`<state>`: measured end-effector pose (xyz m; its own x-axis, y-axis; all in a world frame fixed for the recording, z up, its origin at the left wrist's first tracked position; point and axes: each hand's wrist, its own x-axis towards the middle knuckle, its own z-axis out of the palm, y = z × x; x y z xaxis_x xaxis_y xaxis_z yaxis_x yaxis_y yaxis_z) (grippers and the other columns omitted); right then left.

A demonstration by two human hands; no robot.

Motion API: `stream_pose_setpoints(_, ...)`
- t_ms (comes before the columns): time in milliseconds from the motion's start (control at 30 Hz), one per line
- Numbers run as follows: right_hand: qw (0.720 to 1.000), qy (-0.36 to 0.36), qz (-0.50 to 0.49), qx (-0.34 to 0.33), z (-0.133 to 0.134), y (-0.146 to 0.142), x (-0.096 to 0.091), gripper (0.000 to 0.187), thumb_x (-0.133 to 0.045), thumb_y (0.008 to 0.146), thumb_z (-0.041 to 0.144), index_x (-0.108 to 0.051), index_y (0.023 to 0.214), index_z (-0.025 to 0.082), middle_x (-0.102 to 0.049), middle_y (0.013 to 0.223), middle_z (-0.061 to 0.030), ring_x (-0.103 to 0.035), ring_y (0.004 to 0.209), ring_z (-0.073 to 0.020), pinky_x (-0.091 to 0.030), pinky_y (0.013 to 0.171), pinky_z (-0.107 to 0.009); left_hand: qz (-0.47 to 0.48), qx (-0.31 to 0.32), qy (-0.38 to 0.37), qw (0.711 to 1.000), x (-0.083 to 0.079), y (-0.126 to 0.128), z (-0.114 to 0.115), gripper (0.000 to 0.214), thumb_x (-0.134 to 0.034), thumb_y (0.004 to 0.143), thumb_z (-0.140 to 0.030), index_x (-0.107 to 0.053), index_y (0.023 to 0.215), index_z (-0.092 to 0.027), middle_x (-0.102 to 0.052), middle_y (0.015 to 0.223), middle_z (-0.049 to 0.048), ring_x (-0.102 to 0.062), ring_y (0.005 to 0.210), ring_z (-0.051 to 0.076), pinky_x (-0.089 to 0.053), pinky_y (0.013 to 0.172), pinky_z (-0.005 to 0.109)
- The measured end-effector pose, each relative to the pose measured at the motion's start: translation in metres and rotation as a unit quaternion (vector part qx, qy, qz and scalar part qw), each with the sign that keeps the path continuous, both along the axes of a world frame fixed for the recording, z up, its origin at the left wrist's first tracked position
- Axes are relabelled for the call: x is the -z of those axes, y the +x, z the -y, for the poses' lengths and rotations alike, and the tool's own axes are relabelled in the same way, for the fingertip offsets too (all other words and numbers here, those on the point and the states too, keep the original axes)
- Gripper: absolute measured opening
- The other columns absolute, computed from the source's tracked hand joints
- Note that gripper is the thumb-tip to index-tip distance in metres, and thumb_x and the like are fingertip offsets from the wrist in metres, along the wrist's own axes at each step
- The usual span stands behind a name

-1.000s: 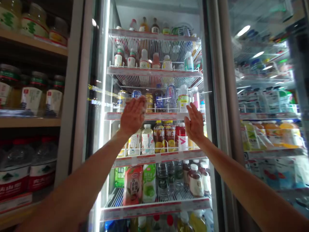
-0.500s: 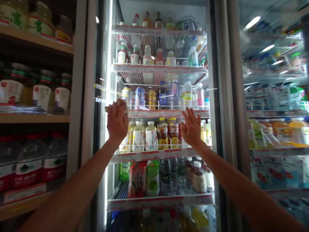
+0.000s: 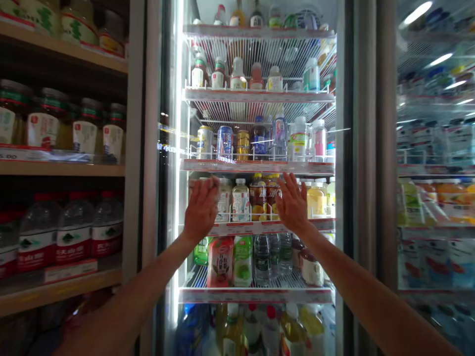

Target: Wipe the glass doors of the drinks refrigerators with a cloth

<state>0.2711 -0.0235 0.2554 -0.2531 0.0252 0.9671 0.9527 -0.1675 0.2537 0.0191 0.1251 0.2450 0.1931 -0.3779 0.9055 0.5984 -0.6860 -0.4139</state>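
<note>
A lit drinks fridge stands in front of me behind a glass door (image 3: 336, 148). My left hand (image 3: 202, 210) is raised to the glass at the third shelf, with its fingers closed over a pale cloth (image 3: 203, 181) pressed against the door. My right hand (image 3: 293, 203) lies flat on the glass beside it, fingers spread and holding nothing. Behind the hands stand white-capped bottles (image 3: 241, 200) and amber bottles with lemon labels (image 3: 259, 197). Above them, cans (image 3: 224, 142) line the second shelf.
On the left, wooden shelves (image 3: 63, 169) carry jars, with large water bottles (image 3: 70, 227) lower down. A second glass-door fridge (image 3: 434, 163) stands at the right. The lower fridge shelves hold green, red and clear bottles (image 3: 243, 259).
My left hand moved left along the glass, closed on the cloth, then came down and right to the third shelf. My right hand stayed flat. The view shifted up and right.
</note>
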Motion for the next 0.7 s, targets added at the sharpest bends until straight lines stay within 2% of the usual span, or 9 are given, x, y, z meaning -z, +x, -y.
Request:
stream_pose_setpoints(100, 0.999, -0.028, 0.038, -0.002, -0.001, -0.009, 0.004, 0.057, -0.036, 0.092, 0.026, -0.02, 0.146, 0.026, -0.037, 0.148, -0.0056, -0.027, 0.14, -0.0223, -0.019, 0.114, -0.05, -0.131, -0.003, 0.051, 0.99, 0.008, 0.012, 0.006, 0.063, -0.043, 0.086, -0.016, -0.021, 0.146, -0.022, -0.038, 0.146, 0.0075, -0.022, 0.14, 0.024, -0.035, 0.111, 0.045)
stream_pose_setpoints(133, 0.999, -0.028, 0.036, -0.001, -0.001, -0.009, 0.004, 0.057, -0.036, 0.092, 0.026, -0.019, 0.146, 0.027, -0.037, 0.148, -0.0052, -0.026, 0.14, -0.0223, -0.02, 0.114, -0.051, -0.118, -0.001, 0.047, 0.992, 0.006, 0.012, 0.005, 0.062, -0.042, 0.087, -0.017, -0.022, 0.145, -0.022, -0.039, 0.146, 0.0077, -0.023, 0.14, 0.024, -0.034, 0.111, 0.045)
stream_pose_setpoints(267, 1.0, 0.013, -0.026, 0.007, 0.008, 0.007, 0.005, 0.055, -0.035, 0.093, 0.026, -0.02, 0.146, 0.028, -0.035, 0.149, -0.0051, -0.026, 0.14, -0.0231, -0.022, 0.112, -0.052, 0.092, 0.024, -0.036, 0.995, -0.01, 0.016, 0.001, 0.056, -0.038, 0.089, -0.018, -0.026, 0.144, -0.016, -0.029, 0.15, 0.0124, -0.016, 0.142, 0.026, -0.027, 0.114, 0.051)
stream_pose_setpoints(300, 0.999, 0.019, -0.034, 0.011, 0.01, 0.011, 0.006, 0.055, -0.035, 0.093, 0.026, -0.02, 0.146, 0.027, -0.034, 0.149, -0.0053, -0.026, 0.14, -0.0234, -0.023, 0.112, -0.052, 0.097, 0.028, -0.038, 0.994, -0.011, 0.021, 0.003, 0.056, -0.038, 0.089, -0.018, -0.026, 0.144, -0.015, -0.028, 0.15, 0.0131, -0.015, 0.142, 0.027, -0.026, 0.115, 0.051)
stream_pose_setpoints(333, 0.999, 0.018, -0.032, 0.013, 0.012, 0.012, 0.007, 0.056, -0.035, 0.093, 0.026, -0.02, 0.146, 0.027, -0.035, 0.149, -0.0055, -0.026, 0.14, -0.0235, -0.023, 0.112, -0.052, 0.066, 0.028, -0.025, 0.997, -0.009, 0.028, 0.007, 0.056, -0.038, 0.089, -0.018, -0.027, 0.143, -0.014, -0.029, 0.15, 0.0129, -0.014, 0.142, 0.027, -0.025, 0.115, 0.05)
stream_pose_setpoints(433, 1.0, -0.014, 0.004, 0.016, 0.015, 0.013, 0.012, 0.057, -0.035, 0.092, 0.026, -0.019, 0.146, 0.026, -0.036, 0.148, -0.0054, -0.026, 0.14, -0.0224, -0.021, 0.114, -0.051, -0.124, 0.009, 0.046, 0.991, -0.001, 0.043, 0.02, 0.056, -0.041, 0.088, -0.018, -0.029, 0.143, -0.018, -0.037, 0.147, 0.0079, -0.017, 0.142, 0.024, -0.028, 0.115, 0.043)
stream_pose_setpoints(500, 0.999, -0.03, 0.01, 0.025, 0.019, 0.015, 0.013, 0.057, -0.034, 0.092, 0.026, -0.018, 0.147, 0.026, -0.037, 0.148, -0.0051, -0.026, 0.14, -0.0213, -0.021, 0.114, -0.05, -0.166, 0.003, 0.062, 0.984, -0.003, 0.044, 0.02, 0.057, -0.041, 0.088, -0.019, -0.028, 0.143, -0.02, -0.039, 0.146, 0.0061, -0.02, 0.141, 0.021, -0.028, 0.115, 0.041)
stream_pose_setpoints(633, 0.998, 0.011, -0.046, 0.035, 0.028, 0.033, 0.012, 0.055, -0.033, 0.093, 0.028, -0.02, 0.146, 0.026, -0.034, 0.15, -0.0063, -0.026, 0.14, -0.0233, -0.023, 0.112, -0.052, 0.039, 0.034, -0.026, 0.998, -0.017, 0.037, 0.011, 0.056, -0.039, 0.089, -0.02, -0.026, 0.144, -0.014, -0.027, 0.151, 0.0121, -0.014, 0.142, 0.026, -0.023, 0.116, 0.049)
stream_pose_setpoints(700, 0.998, 0.019, -0.056, 0.035, 0.031, 0.039, 0.014, 0.055, -0.033, 0.093, 0.028, -0.02, 0.146, 0.026, -0.033, 0.15, -0.0067, -0.026, 0.14, -0.0242, -0.023, 0.111, -0.053, 0.048, 0.042, -0.041, 0.997, -0.014, 0.044, 0.016, 0.057, -0.04, 0.089, -0.02, -0.027, 0.143, -0.013, -0.023, 0.152, 0.0125, -0.01, 0.143, 0.028, -0.022, 0.116, 0.05)
